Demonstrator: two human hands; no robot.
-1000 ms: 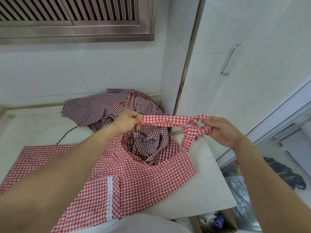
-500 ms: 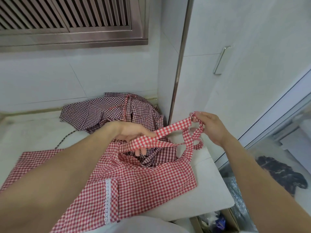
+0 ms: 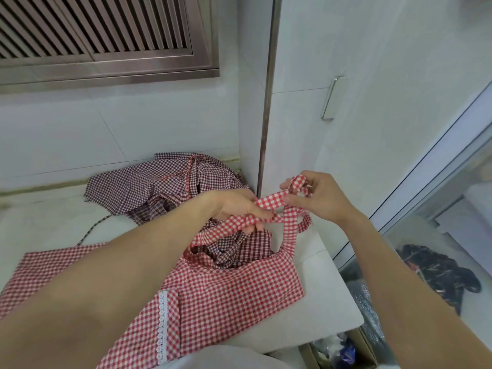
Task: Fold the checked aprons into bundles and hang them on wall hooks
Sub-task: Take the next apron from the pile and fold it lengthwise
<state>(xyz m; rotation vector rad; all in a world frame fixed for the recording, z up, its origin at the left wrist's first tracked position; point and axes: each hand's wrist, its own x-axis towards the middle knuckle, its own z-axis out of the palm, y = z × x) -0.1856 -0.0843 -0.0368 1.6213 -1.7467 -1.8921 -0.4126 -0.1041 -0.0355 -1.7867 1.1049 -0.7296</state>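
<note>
A red-and-white checked apron [image 3: 229, 294] lies spread on the white counter [image 3: 314, 312], its lace-trimmed pocket near me. Its neck strap [image 3: 266, 202] is lifted above the bib. My left hand [image 3: 239, 206] grips the strap from above. My right hand [image 3: 316, 195] pinches the strap's looped end a little higher, close to the left hand. A dark maroon checked apron [image 3: 159, 187] lies crumpled at the back of the counter, partly under the red one. No wall hooks show.
A tall white cabinet with a metal handle [image 3: 328, 98] stands right of the counter, edged by a steel strip. A slatted metal vent [image 3: 101, 33] fills the wall above. Below the counter's right edge sit an open cardboard box [image 3: 343, 352] and dark cloth [image 3: 436, 272] on the floor.
My hands have drawn together: the strap that was stretched level between them now slants up to my right hand, which has risen and holds its looped end.
</note>
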